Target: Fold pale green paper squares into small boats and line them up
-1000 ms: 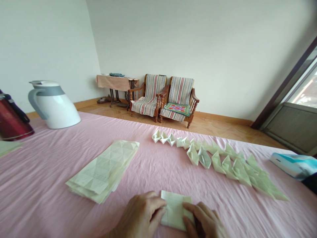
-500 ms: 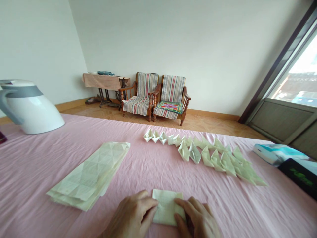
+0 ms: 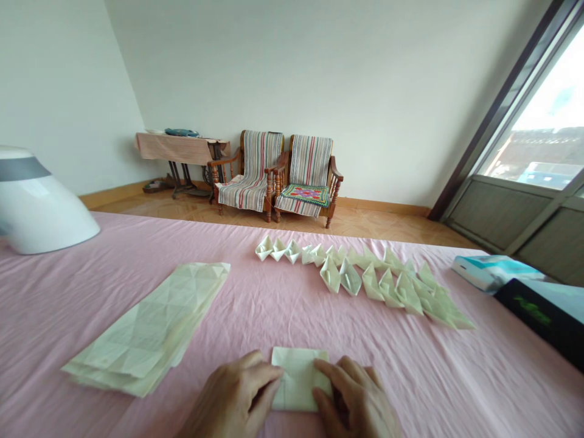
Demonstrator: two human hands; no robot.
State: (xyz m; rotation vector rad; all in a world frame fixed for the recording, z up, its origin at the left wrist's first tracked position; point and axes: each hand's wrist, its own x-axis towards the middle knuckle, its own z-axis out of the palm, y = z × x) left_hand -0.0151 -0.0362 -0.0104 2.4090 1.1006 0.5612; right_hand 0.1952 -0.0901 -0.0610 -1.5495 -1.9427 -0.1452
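Observation:
A pale, folded square of paper [image 3: 298,380] lies on the pink cloth at the bottom centre. My left hand [image 3: 237,389] pinches its left edge between thumb and fingers. On the opposite edge, my right hand [image 3: 353,392] grips the paper, thumb below and fingertips on top. To the left lies a stack of creased paper sheets [image 3: 152,322]. Beyond my hands, folded paper boats [image 3: 331,274] stand in two rows that run toward the right.
A white kettle [image 3: 45,207] stands at the far left of the cloth-covered surface [image 3: 255,304]. At the right are a tissue pack [image 3: 495,272] and a black box [image 3: 538,322]. Two wooden armchairs [image 3: 305,170] and a draped sewing-machine table [image 3: 176,148] stand by the wall.
The view has turned slightly right, so most things appear shifted left. Both hands keep hold of the folded paper, with little visible change in their grip.

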